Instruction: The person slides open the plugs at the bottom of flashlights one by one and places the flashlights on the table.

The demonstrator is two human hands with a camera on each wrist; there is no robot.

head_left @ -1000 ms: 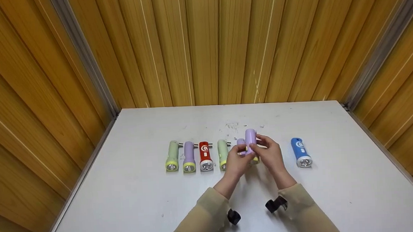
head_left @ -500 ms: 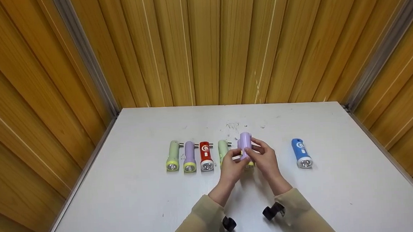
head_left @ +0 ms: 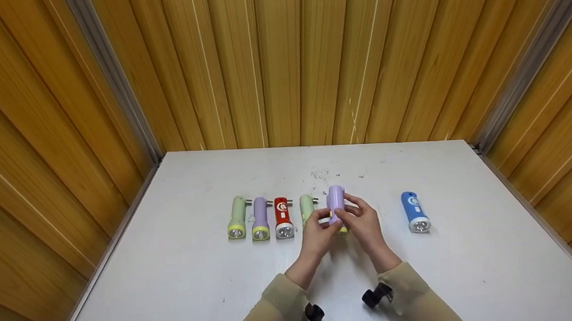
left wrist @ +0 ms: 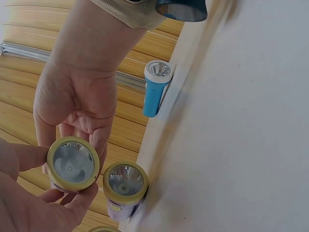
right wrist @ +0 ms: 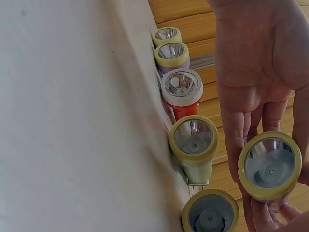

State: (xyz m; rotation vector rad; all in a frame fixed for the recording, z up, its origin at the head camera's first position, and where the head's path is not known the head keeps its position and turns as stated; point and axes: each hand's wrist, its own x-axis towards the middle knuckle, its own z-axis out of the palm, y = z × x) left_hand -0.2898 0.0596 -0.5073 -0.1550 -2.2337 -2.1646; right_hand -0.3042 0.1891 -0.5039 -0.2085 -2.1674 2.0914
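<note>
Both hands hold a purple flashlight (head_left: 337, 203) with a yellow head, raised above the table in front of a row of flashlights. The left hand (head_left: 317, 234) grips it from the left, while fingers and thumb of the right hand (head_left: 365, 224) grip its right side. In the left wrist view its round lens (left wrist: 72, 163) faces the camera between both hands. Another purple flashlight (left wrist: 124, 186) lies on the table close beside it; in the head view the held one and the hands mostly cover it. A pale green flashlight (head_left: 306, 206) is partly hidden by the left hand.
Left of the hands lie a red flashlight (head_left: 283, 217), a purple flashlight (head_left: 260, 218) and a pale green flashlight (head_left: 237, 217). A blue flashlight (head_left: 415, 211) lies apart on the right. Wood-patterned walls (head_left: 281, 68) enclose the white table (head_left: 164, 264).
Both hands have shifted left and slightly toward the person with the held purple flashlight, mostly within the first half second. It now covers more of the purple flashlight behind. The other flashlights lie unmoved.
</note>
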